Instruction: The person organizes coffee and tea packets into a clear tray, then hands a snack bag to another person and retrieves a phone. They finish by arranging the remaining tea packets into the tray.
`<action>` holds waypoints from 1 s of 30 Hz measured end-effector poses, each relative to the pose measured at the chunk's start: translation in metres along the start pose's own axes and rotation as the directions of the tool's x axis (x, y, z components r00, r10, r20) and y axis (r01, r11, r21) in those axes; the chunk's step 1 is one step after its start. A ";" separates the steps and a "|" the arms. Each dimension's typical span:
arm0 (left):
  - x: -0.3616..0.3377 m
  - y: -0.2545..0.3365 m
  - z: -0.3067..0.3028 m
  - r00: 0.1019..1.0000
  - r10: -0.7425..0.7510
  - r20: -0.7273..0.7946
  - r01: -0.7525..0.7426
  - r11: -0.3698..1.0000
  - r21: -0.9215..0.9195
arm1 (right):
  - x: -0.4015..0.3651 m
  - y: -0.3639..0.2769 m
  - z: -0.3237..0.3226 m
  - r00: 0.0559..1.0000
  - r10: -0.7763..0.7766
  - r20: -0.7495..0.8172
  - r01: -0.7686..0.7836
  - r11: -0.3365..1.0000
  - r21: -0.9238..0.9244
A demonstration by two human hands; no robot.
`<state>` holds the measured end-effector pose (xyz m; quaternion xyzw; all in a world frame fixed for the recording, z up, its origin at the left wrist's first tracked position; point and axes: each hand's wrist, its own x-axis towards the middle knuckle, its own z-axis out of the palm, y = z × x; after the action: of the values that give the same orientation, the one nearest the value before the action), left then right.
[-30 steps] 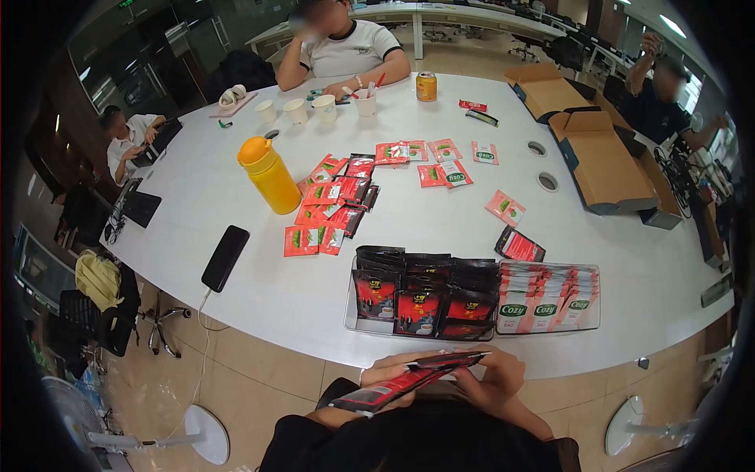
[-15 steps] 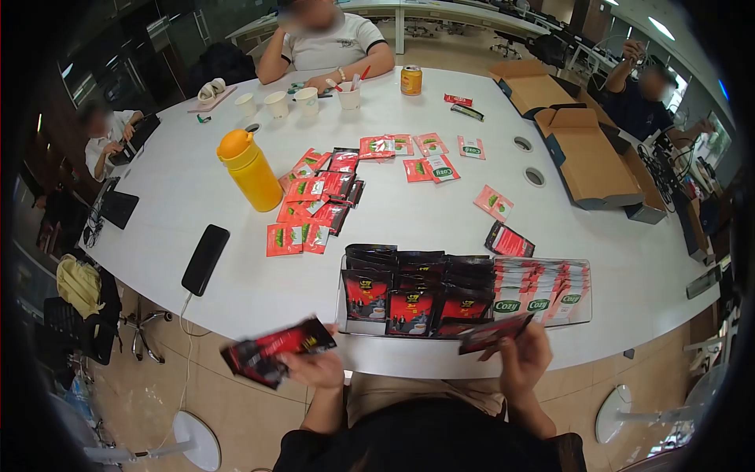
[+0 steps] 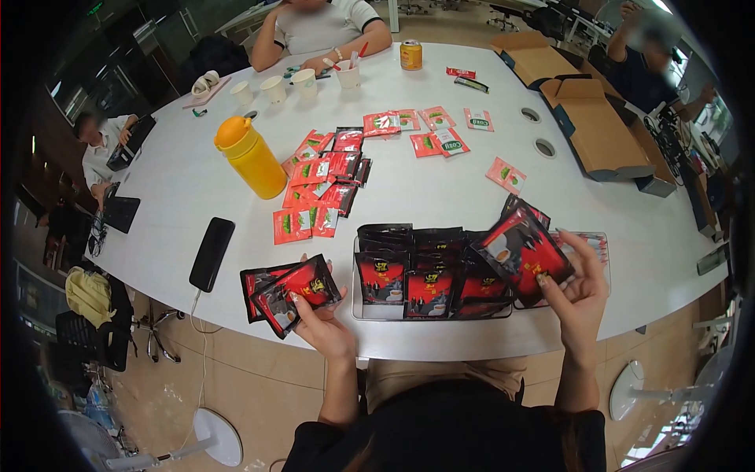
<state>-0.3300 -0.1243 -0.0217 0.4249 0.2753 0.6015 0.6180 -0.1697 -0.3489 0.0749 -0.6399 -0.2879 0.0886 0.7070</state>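
My left hand [image 3: 324, 324] grips a pair of overlapping black-and-red coffee sachets [image 3: 295, 293] at the table's near edge. Held up in my right hand [image 3: 580, 287], a black-and-red coffee sachet [image 3: 525, 252] hangs over the right part of a clear tray [image 3: 377, 313]. Black-and-red sachets [image 3: 429, 293] stand in rows in the tray's left and middle. The sachet and my right hand hide most of its right section. Behind the tray, red tea sachets [image 3: 292, 224] and dark coffee sachets [image 3: 343, 165] lie in a loose pile.
A yellow bottle [image 3: 255, 161] stands left of the pile, with a black phone [image 3: 212, 253] nearer me. Paper cups [image 3: 303, 83] and a can [image 3: 410, 55] stand farther back. Open cardboard boxes [image 3: 602, 130] lie at right. A person [image 3: 322, 35] sits opposite.
My right hand has risen and moved right with its sachet, which now faces up over the tray. My left hand has shifted slightly, and its two sachets are fanned apart. The view has tilted down.
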 end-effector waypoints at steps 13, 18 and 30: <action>-0.008 0.000 -0.002 0.987 0.159 -0.019 -0.157 0.982 0.102 | 0.040 -0.011 0.043 0.942 -0.137 0.305 0.235 0.920 -0.313; -0.007 -0.007 -0.008 0.980 0.199 0.019 -0.200 0.979 0.042 | 0.048 -0.020 0.068 0.799 -0.185 0.572 0.477 0.774 -0.416; -0.012 -0.006 -0.010 0.989 0.149 -0.015 -0.146 0.980 0.132 | 0.058 0.017 0.124 0.416 -0.171 0.893 0.715 0.669 -0.205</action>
<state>-0.3372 -0.1336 -0.0337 0.4763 0.2895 0.6315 0.5391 -0.1828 -0.2114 0.0779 -0.5907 -0.7592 0.0821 0.2607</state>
